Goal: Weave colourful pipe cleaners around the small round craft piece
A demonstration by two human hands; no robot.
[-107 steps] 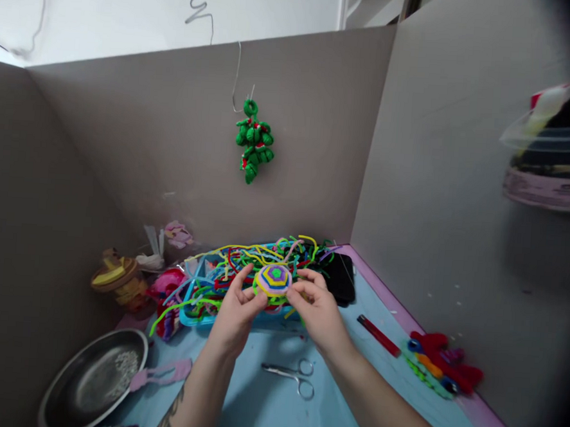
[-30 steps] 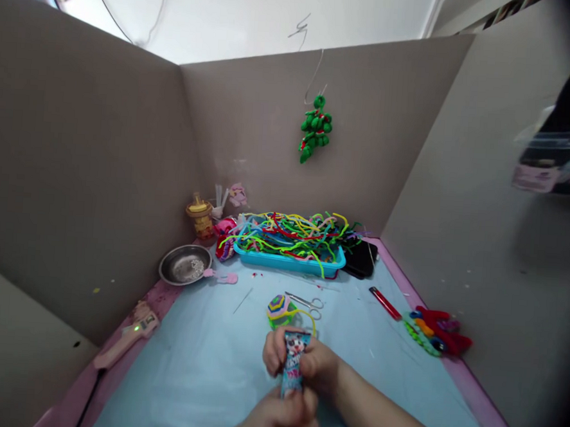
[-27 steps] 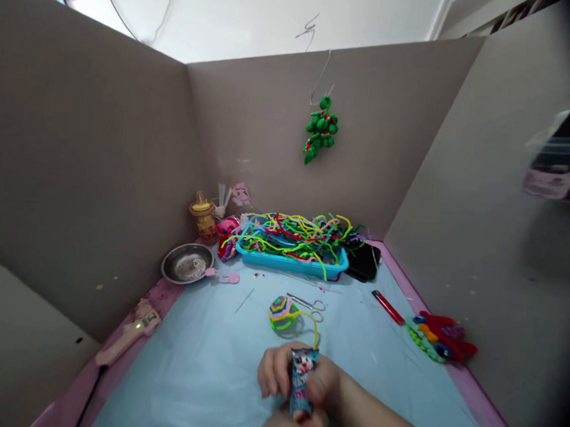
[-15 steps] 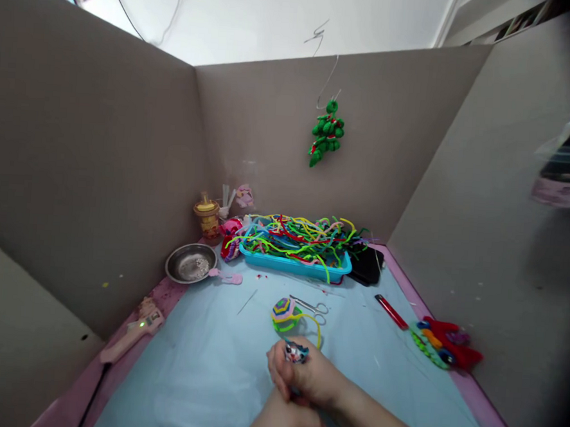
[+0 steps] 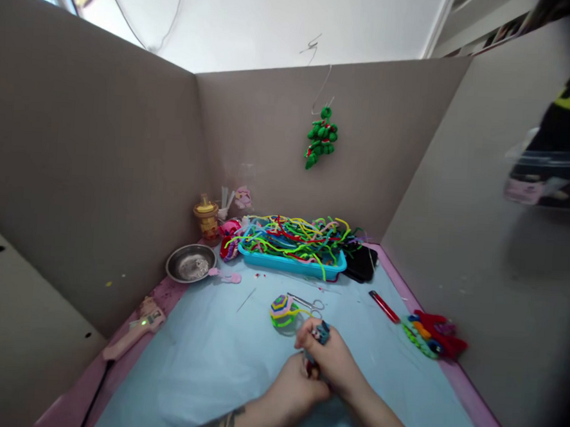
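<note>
Close together above the front of the blue-covered table are my two hands. My right hand (image 5: 336,358) is closed around a small blue patterned object (image 5: 321,332), whose top end pokes out by the thumb; its kind I cannot make out. Just below and left, my left hand (image 5: 294,385) is curled shut against the right one. A dark reddish bit shows between the hands, but the left fingers' hold is mostly hidden. Beyond them sits a striped multicoloured ball-like piece (image 5: 283,311) with a yellow strand running toward my right hand. Scissors (image 5: 308,302) lie beside it.
A blue tray (image 5: 286,262) heaped with pipe cleaners stands at the back. At left are a metal bowl (image 5: 191,264) and a pink glue gun (image 5: 135,336). A red cutter (image 5: 384,306) and a colourful fuzzy piece (image 5: 434,335) lie at right. Grey panels enclose three sides.
Both hands have shifted right and the left forearm now shows more. My right hand, still around the blue object, has risen slightly. The camera view has turned a little.
</note>
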